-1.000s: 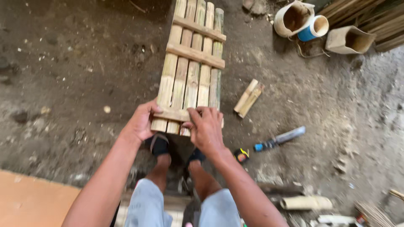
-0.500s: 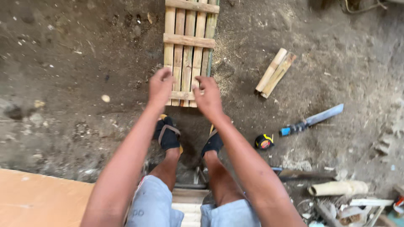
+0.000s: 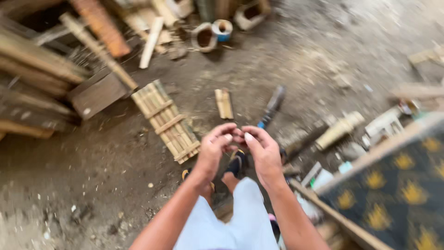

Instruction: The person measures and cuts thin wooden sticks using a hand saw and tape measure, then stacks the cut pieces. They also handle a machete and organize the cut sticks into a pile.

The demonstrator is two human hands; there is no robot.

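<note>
My left hand (image 3: 213, 150) and my right hand (image 3: 264, 152) meet in front of me above my knees, fingertips touching each other, fingers loosely bent. Nothing shows in either hand, though the view is blurred. A panel of bamboo slats (image 3: 166, 120) with cross strips lies flat on the dirt floor, to the left of my left hand and apart from it. Below the hands are my feet in dark sandals (image 3: 236, 163).
Two short bamboo pieces (image 3: 224, 103) and a blue-handled machete (image 3: 273, 104) lie beyond the hands. Timber and poles (image 3: 46, 69) pile up at left, open cans (image 3: 204, 37) at the back. A bamboo tube (image 3: 340, 129) and a dark patterned surface (image 3: 397, 194) are at right.
Both hands have let go of the slat panel's near end and come together. The view has swung right, so the panel now lies off to the left.
</note>
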